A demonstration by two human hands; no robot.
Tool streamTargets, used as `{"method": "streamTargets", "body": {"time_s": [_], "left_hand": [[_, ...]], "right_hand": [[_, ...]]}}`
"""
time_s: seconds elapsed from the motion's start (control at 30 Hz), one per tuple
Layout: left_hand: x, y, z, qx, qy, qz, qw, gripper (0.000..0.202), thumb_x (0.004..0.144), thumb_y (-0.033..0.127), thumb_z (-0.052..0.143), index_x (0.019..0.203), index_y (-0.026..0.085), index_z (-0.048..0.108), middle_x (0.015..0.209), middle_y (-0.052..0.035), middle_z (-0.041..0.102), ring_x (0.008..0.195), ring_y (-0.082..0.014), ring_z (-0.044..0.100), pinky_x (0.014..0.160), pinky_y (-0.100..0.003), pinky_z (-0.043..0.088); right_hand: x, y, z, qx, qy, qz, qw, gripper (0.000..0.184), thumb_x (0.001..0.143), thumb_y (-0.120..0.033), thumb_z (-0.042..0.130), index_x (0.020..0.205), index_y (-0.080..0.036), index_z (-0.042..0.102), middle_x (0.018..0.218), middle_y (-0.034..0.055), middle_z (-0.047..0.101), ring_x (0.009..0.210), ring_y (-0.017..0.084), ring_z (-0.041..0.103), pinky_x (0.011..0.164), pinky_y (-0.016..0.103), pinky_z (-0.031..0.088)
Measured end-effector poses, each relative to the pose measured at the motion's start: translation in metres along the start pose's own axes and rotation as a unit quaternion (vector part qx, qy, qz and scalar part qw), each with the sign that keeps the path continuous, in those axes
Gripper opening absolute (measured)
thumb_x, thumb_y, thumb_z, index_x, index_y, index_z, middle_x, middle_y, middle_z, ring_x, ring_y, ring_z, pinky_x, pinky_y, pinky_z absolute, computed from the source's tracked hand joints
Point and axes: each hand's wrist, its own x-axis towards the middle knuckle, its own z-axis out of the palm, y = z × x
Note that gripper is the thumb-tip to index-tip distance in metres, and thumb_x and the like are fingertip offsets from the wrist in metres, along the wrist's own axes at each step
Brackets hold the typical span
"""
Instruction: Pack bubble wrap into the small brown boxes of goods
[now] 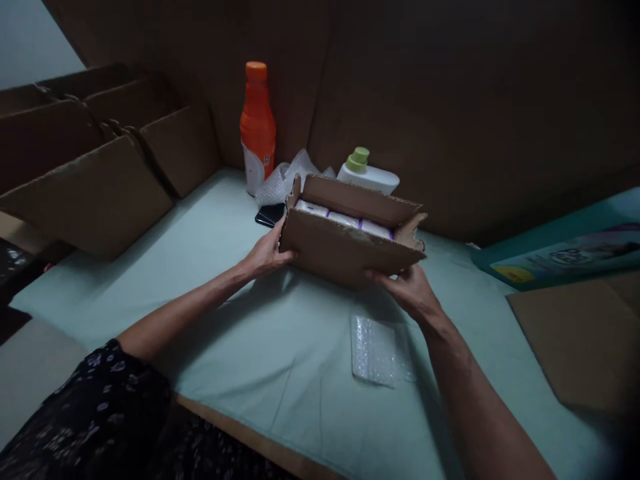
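Observation:
A small open cardboard box (340, 250) sits a little above the pale green cloth (260, 347), tilted toward me. Inside it lie white items with purple bands (345, 219), packed side by side. My left hand (267, 252) grips the box's left end, fingers curled round the corner. My right hand (407, 287) holds the lower right edge of the box from beneath. Both flaps of the box stand up.
An orange bottle (257, 127) and a white bottle with a green cap (367, 175) stand behind the box, beside crumpled plastic (285, 180) and a dark phone (270, 215). A bubble-wrap piece (375, 350) lies in front. Cardboard boxes (95, 180) stack left; flat cardboard (585, 340) lies right.

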Motion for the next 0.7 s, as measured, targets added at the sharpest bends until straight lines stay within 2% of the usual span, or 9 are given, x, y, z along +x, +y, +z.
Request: {"method": "streamTargets", "body": {"time_s": [0.13,0.2,0.27,0.37,0.43,0.5,0.57,0.63,0.7], "left_hand": [[-0.018,-0.004,-0.006,-0.001,-0.007,-0.017,1.0,0.08,0.078,0.026,0.064,0.153,0.018,0.037,0.135,-0.015,0.063,0.113,-0.0299,0.063,0.091,-0.045,0.054],[-0.044,-0.003,-0.01,0.013,-0.002,-0.029,1.0,0.082,0.082,0.029,0.065,0.156,0.02,0.032,0.142,-0.0175,0.059,0.119,-0.0309,0.062,0.094,-0.047,0.054],[-0.079,0.0,-0.012,0.041,0.002,-0.032,0.999,0.075,0.086,0.033,0.064,0.154,0.02,0.036,0.141,-0.0181,0.06,0.121,-0.0309,0.061,0.097,-0.049,0.054],[-0.132,0.011,-0.004,0.074,-0.058,0.01,0.996,0.049,0.09,0.03,0.06,0.138,0.02,0.056,0.13,-0.0145,0.066,0.119,-0.0282,0.062,0.103,-0.05,0.052],[-0.155,0.023,0.01,0.078,-0.129,0.053,0.987,0.037,0.09,0.027,0.06,0.128,0.022,0.063,0.129,-0.0121,0.066,0.12,-0.0269,0.061,0.106,-0.049,0.051],[-0.161,0.036,0.027,0.075,-0.179,0.085,0.977,0.036,0.09,0.025,0.061,0.126,0.024,0.064,0.131,-0.0113,0.064,0.123,-0.0268,0.059,0.106,-0.048,0.051],[-0.155,0.045,0.042,0.069,-0.192,0.094,0.974,0.04,0.089,0.024,0.062,0.129,0.023,0.062,0.134,-0.0119,0.063,0.124,-0.0274,0.059,0.106,-0.048,0.051],[-0.142,0.051,0.051,0.06,-0.184,0.076,0.978,0.045,0.089,0.025,0.063,0.134,0.021,0.059,0.133,-0.0135,0.063,0.122,-0.0282,0.06,0.105,-0.049,0.052],[-0.129,0.054,0.055,0.041,-0.181,0.046,0.981,0.05,0.089,0.031,0.066,0.137,0.018,0.058,0.135,-0.0159,0.062,0.123,-0.03,0.06,0.104,-0.049,0.051]], "right_hand": [[-0.019,0.001,-0.005,-0.029,0.024,-0.012,0.999,0.071,0.069,-0.06,0.079,0.125,-0.018,0.064,0.119,0.0139,0.072,0.105,0.033,0.069,0.092,0.052,0.057],[-0.047,0.011,-0.019,-0.051,0.015,-0.011,0.999,0.073,0.076,-0.059,0.074,0.135,-0.02,0.058,0.131,0.0146,0.068,0.117,0.034,0.066,0.098,0.053,0.055],[-0.081,0.028,-0.035,-0.095,-0.022,0.01,0.995,0.069,0.079,-0.058,0.07,0.138,-0.023,0.058,0.138,0.0149,0.064,0.124,0.036,0.063,0.102,0.055,0.052],[-0.124,0.055,-0.044,-0.17,-0.06,0.047,0.982,0.061,0.074,-0.057,0.068,0.123,-0.02,0.067,0.137,0.0177,0.064,0.124,0.04,0.061,0.104,0.061,0.048],[-0.138,0.064,-0.033,-0.195,-0.027,0.053,0.979,0.047,0.073,-0.054,0.064,0.104,-0.02,0.071,0.136,0.0187,0.064,0.126,0.041,0.059,0.106,0.063,0.045],[-0.144,0.06,-0.015,-0.191,0.015,0.041,0.981,0.03,0.075,-0.048,0.06,0.085,-0.021,0.068,0.131,0.0173,0.067,0.124,0.039,0.059,0.107,0.061,0.043],[-0.147,0.047,0.003,-0.174,0.03,0.025,0.984,0.021,0.075,-0.042,0.057,0.076,-0.022,0.064,0.113,0.0143,0.073,0.111,0.034,0.064,0.102,0.055,0.046],[-0.15,0.03,0.017,-0.157,0.026,0.02,0.987,0.019,0.078,-0.04,0.056,0.077,-0.022,0.063,0.093,0.0098,0.074,0.092,0.028,0.067,0.091,0.047,0.051],[-0.155,0.009,0.023,-0.141,0.026,0.023,0.989,0.021,0.082,-0.04,0.055,0.081,-0.022,0.064,0.082,0.0062,0.071,0.078,0.023,0.065,0.079,0.039,0.053]]}}
